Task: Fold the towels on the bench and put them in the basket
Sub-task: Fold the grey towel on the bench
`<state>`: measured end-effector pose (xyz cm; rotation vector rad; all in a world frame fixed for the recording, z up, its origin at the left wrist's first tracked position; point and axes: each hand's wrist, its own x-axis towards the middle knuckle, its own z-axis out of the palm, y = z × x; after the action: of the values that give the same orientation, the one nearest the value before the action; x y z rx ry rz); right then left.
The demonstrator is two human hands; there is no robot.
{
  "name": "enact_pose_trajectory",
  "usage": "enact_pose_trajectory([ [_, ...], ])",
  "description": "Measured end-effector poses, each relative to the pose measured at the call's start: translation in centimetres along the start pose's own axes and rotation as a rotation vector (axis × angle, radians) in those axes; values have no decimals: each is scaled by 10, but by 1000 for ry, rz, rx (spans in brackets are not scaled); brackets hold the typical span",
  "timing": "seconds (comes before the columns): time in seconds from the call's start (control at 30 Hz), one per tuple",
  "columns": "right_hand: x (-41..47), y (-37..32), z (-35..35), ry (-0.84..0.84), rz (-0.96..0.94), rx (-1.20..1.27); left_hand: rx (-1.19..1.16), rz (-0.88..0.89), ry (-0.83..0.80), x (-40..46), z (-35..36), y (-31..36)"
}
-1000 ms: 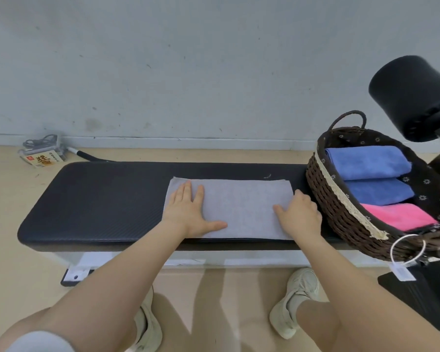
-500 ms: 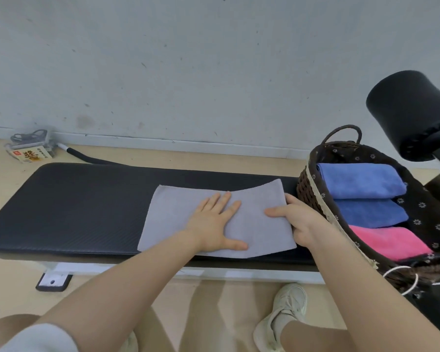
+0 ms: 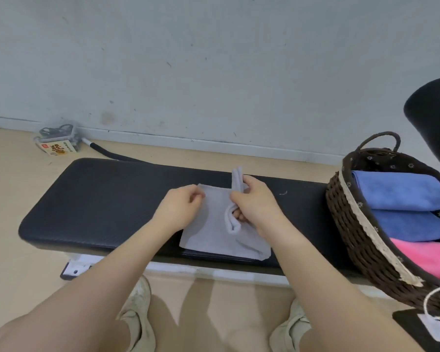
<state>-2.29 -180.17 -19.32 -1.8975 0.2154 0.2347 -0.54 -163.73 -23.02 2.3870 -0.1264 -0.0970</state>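
A grey towel [image 3: 214, 232] lies on the black padded bench [image 3: 107, 199], half folded over. My right hand [image 3: 254, 204] grips the towel's right edge, lifted and carried over the middle, with the cloth standing up between its fingers. My left hand [image 3: 182, 207] rests on the towel's left part with fingers curled at the far left corner. The wicker basket [image 3: 351, 229] stands at the bench's right end and holds two folded blue towels [image 3: 396, 191] and a pink towel [image 3: 427, 257].
A small box with cables [image 3: 57, 144] sits on the floor by the wall, and a black cable [image 3: 104, 153] runs behind the bench. A black padded roll [image 3: 432, 118] hangs at the right edge. My shoes [image 3: 140, 308] are on the floor under the bench front.
My right hand has lifted the towel's right edge and brought it leftward over the middle. My left hand slid back to the left and curled its fingers. The camera view shifted.
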Motion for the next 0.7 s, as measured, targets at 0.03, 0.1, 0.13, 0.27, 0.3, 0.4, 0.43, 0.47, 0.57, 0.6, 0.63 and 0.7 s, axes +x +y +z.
enact_pose_trajectory([
  [0.03,1,-2,13,-5,-5,-7,-47,-30,-33,-1,-4,-10],
  [0.1,1,-4,37,-2,-9,-28,-148,-42,-81,-7,-4,-25],
  [0.13,3,-3,47,-2,-7,-40,-203,-42,-78,-11,-1,-30],
  [0.27,8,4,65,-54,5,-231,-331,-86,11,-19,6,-32],
  [0.3,8,6,64,-72,7,-231,-292,-83,12,-17,6,-30],
  [0.4,7,16,47,-22,-124,-321,-160,17,-14,-12,7,-25],
  [0.43,7,22,38,23,-185,-418,-88,59,-27,-11,10,-24],
  [0.47,7,29,29,54,-224,-529,2,96,-41,-11,13,-25],
  [0.57,7,51,15,-27,-203,-869,129,136,-39,-10,22,-30],
  [0.6,6,57,15,-82,-176,-947,93,110,-35,-9,23,-30],
  [0.63,5,62,15,-117,-159,-991,55,73,-32,-7,24,-30],
  [0.7,2,69,16,-114,-156,-1014,53,3,-31,-3,24,-27],
])
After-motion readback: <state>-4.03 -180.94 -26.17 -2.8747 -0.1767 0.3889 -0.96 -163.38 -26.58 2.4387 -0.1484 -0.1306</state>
